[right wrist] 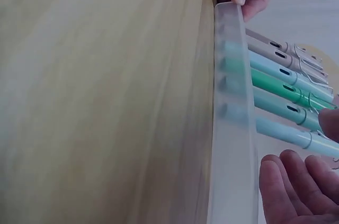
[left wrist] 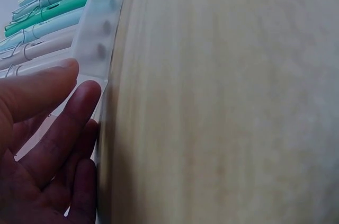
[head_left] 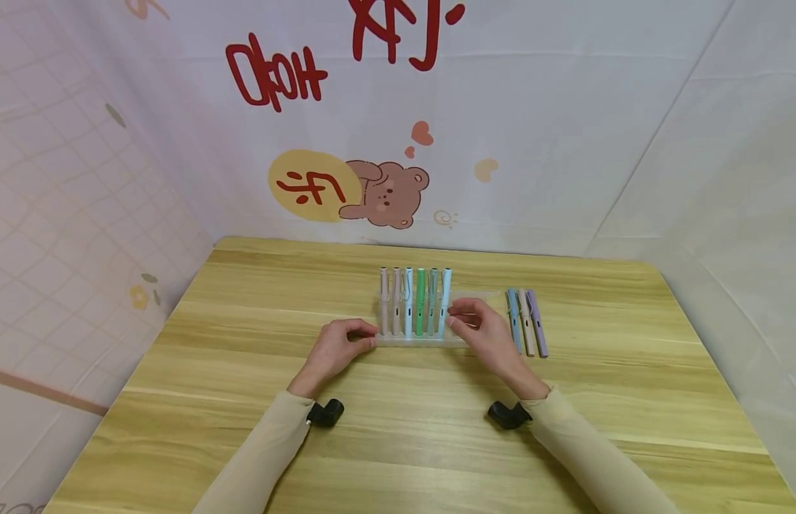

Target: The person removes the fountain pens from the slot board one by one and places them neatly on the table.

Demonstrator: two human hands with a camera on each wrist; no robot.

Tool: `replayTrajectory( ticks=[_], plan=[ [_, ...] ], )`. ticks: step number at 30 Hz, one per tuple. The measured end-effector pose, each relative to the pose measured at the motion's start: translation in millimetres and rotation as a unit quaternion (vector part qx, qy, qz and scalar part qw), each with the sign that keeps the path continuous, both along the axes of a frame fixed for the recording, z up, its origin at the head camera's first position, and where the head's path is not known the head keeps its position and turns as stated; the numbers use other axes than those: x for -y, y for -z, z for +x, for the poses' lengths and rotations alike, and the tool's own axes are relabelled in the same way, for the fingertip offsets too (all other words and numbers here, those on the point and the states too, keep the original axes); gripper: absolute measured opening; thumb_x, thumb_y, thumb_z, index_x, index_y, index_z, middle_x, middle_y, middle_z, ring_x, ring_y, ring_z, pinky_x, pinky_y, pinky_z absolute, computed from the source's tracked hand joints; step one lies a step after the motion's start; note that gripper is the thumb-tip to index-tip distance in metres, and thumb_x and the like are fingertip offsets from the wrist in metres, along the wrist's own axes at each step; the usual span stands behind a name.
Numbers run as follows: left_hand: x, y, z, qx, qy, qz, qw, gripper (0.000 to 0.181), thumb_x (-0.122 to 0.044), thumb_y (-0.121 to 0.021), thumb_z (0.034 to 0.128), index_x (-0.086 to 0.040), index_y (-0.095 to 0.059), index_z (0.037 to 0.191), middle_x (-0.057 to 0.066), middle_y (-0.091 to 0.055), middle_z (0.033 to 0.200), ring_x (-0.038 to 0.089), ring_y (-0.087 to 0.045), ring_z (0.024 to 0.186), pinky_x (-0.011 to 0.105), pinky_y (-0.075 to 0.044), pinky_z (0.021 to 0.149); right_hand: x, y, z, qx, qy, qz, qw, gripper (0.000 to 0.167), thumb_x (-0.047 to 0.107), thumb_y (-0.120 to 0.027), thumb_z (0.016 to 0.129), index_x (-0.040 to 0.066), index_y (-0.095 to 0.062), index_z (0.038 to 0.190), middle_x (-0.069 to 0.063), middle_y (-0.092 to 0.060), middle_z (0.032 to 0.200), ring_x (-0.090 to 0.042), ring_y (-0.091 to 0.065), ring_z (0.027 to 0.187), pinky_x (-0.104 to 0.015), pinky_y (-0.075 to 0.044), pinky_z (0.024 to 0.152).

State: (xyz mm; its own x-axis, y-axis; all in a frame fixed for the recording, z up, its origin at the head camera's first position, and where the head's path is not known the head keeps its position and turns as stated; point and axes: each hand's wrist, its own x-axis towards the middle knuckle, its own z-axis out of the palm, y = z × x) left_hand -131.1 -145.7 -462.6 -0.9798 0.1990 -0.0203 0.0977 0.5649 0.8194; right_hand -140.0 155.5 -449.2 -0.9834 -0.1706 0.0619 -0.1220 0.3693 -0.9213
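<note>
A clear pen rack [head_left: 410, 343] stands on the table with several capped pens upright in a row. Two dusky pink pens are at the left, then a pale blue pen [head_left: 408, 303], a bright green pen [head_left: 420, 303], a grey-green pen [head_left: 432, 303] and a light blue pen [head_left: 445, 303]. My left hand [head_left: 336, 350] holds the rack's left end between thumb and fingertips. Beside the light blue pen is my right hand [head_left: 487, 335], its fingers [right wrist: 299, 187] spread loosely and the thumb partly out of frame in the right wrist view. Contact with that pen is unclear.
Right of my right hand lie a blue pen [head_left: 514, 321], a beige pen [head_left: 527, 323] and a purple pen [head_left: 537, 323], side by side on the wooden table [head_left: 256, 300]. A printed cloth [head_left: 532, 143] hangs behind the table.
</note>
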Motion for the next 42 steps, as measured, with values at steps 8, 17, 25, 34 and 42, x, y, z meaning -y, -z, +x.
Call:
replayTrajectory(
  ticks=[8, 17, 25, 34, 42],
  plan=[
    [0.5, 1.5, 0.5, 0.002, 0.001, 0.001, 1.0000, 0.013, -0.014, -0.079, 0.0926, -0.014, -0.081, 0.105, -0.001, -0.076, 0.108, 0.021, -0.068, 0.105, 0.045, -0.051, 0.097, 8, -0.7, -1.3, 0.028, 0.000, 0.020, 0.9994, 0.044, 0.026, -0.071, 0.100, 0.001, -0.059, 0.134, -0.017, -0.067, 0.126, -0.032, -0.066, 0.114, -0.046, -0.054, 0.097],
    [0.4, 0.7, 1.9, 0.006, -0.002, 0.004, 1.0000, 0.012, -0.014, -0.079, 0.0925, -0.014, -0.080, 0.105, -0.001, -0.076, 0.109, 0.020, -0.068, 0.106, 0.045, -0.051, 0.097, 14, -3.2, -4.8, 0.032, 0.022, 0.055, 0.9978, 0.036, 0.018, -0.070, 0.100, 0.001, -0.061, 0.131, -0.016, -0.070, 0.118, -0.032, -0.069, 0.106, -0.044, -0.057, 0.090],
    [-0.2, 0.3, 2.7, 0.006, -0.004, 0.005, 1.0000, 0.012, -0.013, -0.079, 0.0923, -0.013, -0.081, 0.104, 0.000, -0.076, 0.109, 0.022, -0.068, 0.107, 0.046, -0.051, 0.098, 17, -2.4, -7.5, 0.015, 0.031, 0.060, 0.9976, 0.030, 0.014, -0.071, 0.098, -0.001, -0.065, 0.123, -0.015, -0.072, 0.111, -0.031, -0.070, 0.101, -0.042, -0.057, 0.088],
    [-0.3, 0.4, 2.1, 0.003, -0.003, 0.004, 1.0000, 0.013, -0.013, -0.079, 0.0926, -0.013, -0.080, 0.105, 0.000, -0.076, 0.109, 0.022, -0.068, 0.106, 0.047, -0.051, 0.098, 15, -2.2, -8.0, -0.007, 0.048, 0.040, 0.9980, 0.028, 0.013, -0.070, 0.099, -0.002, -0.065, 0.122, -0.015, -0.070, 0.112, -0.029, -0.070, 0.100, -0.038, -0.057, 0.087],
    [-0.1, 0.4, 0.7, -0.002, 0.001, 0.003, 1.0000, 0.012, -0.014, -0.078, 0.0929, -0.013, -0.080, 0.105, -0.001, -0.076, 0.109, 0.021, -0.068, 0.106, 0.046, -0.051, 0.098, 13, -9.0, -9.4, -0.038, 0.055, 0.022, 0.9975, 0.026, 0.012, -0.070, 0.099, -0.001, -0.064, 0.121, -0.015, -0.071, 0.112, -0.029, -0.070, 0.100, -0.033, -0.057, 0.086]
  ],
)
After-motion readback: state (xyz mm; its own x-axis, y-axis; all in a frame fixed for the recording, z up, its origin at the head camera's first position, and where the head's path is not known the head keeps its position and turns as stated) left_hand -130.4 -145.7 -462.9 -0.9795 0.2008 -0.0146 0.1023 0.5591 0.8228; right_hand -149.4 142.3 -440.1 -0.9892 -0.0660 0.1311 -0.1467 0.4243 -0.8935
